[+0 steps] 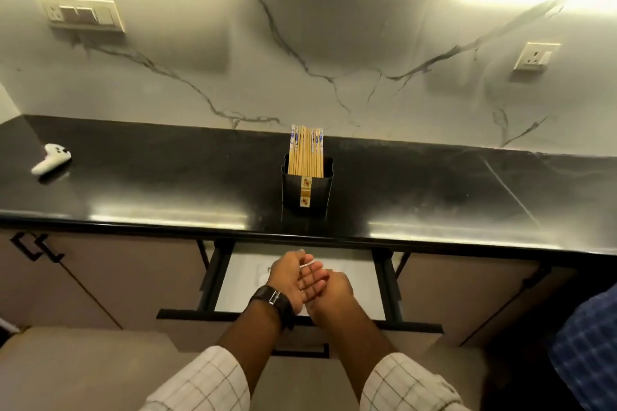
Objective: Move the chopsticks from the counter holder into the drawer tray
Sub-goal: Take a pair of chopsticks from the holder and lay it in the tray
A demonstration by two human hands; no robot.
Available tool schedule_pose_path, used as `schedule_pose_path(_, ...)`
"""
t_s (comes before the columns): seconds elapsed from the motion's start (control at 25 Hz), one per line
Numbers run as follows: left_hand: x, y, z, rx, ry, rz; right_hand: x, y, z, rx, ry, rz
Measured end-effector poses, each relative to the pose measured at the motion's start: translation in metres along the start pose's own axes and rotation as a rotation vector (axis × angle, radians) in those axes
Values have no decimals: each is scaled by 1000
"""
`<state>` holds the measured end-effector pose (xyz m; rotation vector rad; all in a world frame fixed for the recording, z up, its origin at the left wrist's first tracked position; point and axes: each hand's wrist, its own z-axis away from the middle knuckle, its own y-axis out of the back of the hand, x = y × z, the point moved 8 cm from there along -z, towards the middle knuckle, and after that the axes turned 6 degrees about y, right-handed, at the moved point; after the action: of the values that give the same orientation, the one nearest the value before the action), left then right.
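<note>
Wooden chopsticks (305, 153) upright in ribbed black holder (291, 192), 12 o'clock on glossy table (133, 183). My left hand (287, 277) open; right hand (335, 290) curled, can't tell contents.

At the bottom of the frame, the left sleeve (207, 380) and the right sleeve (400, 387) are cream cloth crossed by a thin dark check, and both end partway along the forearm. Just below the left hand (288, 277), lower centre, the wrist wears a dark watch (274, 302) with a broad strap and a shiny rectangular metal buckle.
</note>
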<state>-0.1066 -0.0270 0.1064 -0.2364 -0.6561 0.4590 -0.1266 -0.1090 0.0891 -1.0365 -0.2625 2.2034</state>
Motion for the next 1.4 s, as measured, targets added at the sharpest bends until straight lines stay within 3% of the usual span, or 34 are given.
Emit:
schedule_pose_path(0.16, 44, -6, -13, 6, -55, -53, -39, -11, -25, 75, -20, -22)
schedule_pose_path(0.56, 145, -23, -48, 195, -217, -110, -153, -87, -108, -97, 103, 82)
schedule_pose_path(0.84, 212, -37, -62, 208, -326, -116, -245, -143, -146, -87, 374, 424)
schedule_pose_path(1.08, 270, -43, -81, 185, -410, -161, -286, -174, -175, 31, 645, 800)
schedule_pose_path(1.4, 312, -62, -115, -10, -448, -187, -283, -219, -224, -11, 651, 1115)
